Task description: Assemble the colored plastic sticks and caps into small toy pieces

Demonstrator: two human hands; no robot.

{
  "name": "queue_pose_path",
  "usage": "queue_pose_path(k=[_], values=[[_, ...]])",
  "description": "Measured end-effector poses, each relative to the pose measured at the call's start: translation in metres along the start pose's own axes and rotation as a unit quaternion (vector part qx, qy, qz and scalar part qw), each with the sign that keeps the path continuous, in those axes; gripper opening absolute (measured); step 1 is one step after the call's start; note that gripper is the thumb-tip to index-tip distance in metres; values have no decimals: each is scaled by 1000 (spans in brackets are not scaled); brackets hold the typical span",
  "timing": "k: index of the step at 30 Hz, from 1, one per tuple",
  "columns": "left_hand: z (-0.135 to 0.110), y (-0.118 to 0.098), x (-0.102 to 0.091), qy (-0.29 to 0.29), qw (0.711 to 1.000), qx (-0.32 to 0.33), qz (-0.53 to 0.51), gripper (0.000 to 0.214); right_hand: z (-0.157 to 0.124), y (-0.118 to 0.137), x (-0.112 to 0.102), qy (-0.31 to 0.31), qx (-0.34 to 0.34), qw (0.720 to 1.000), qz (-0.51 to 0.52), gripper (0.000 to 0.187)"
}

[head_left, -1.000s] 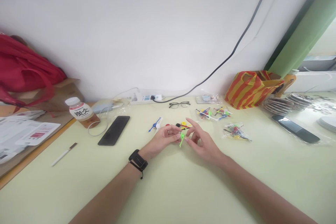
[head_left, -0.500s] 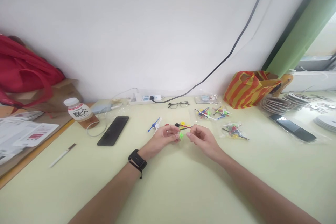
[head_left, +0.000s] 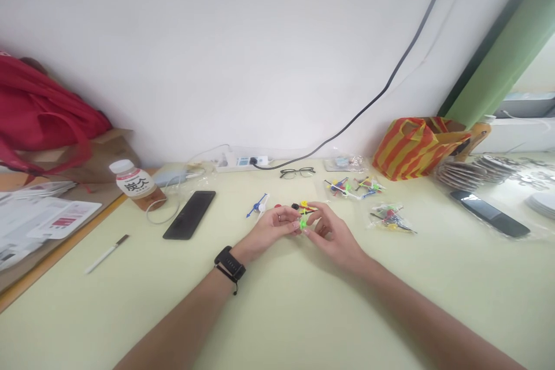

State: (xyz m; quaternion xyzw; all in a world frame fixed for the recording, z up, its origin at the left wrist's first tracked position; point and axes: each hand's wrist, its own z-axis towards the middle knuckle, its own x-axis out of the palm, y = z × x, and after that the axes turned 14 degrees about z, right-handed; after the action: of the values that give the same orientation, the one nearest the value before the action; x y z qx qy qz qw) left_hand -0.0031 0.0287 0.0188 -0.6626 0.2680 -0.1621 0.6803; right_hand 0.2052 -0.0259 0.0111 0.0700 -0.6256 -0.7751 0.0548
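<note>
Over the middle of the table, my left hand (head_left: 274, 228) pinches a small green plastic spinner piece (head_left: 303, 223) between thumb and fingers. From the other side, my right hand (head_left: 332, 235) has its thumb and fingertips closed on the same piece. A thin green part stands up from its round hub. Just behind the hands lie a red, a black (head_left: 295, 207) and a yellow spinner piece (head_left: 304, 204), partly covered by the fingers. Left of them are a blue spinner arrow (head_left: 256, 206) and a white one (head_left: 262, 206).
Clear bags of colored spinner arrows (head_left: 392, 218) lie to the right. Glasses (head_left: 297, 173) and a power strip (head_left: 243, 162) sit by the wall. A black phone (head_left: 189, 215), a bottle (head_left: 137, 186) and a pen (head_left: 107, 254) are left; a striped bag (head_left: 403, 150) stands right.
My right hand has moved left and now meets the green spinner piece in my left hand. The view has shifted slightly, moving the scene a little rightward.
</note>
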Motion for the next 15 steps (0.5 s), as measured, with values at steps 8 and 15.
queue_pose_path(k=[8,15], values=[[2,5,0,-23,1000,-14,-8,39,-1,13,-10,23,-24,992,118,63],[1,4,0,-19,1000,-9,5,38,5,5,-8,31,32,994,102,32]])
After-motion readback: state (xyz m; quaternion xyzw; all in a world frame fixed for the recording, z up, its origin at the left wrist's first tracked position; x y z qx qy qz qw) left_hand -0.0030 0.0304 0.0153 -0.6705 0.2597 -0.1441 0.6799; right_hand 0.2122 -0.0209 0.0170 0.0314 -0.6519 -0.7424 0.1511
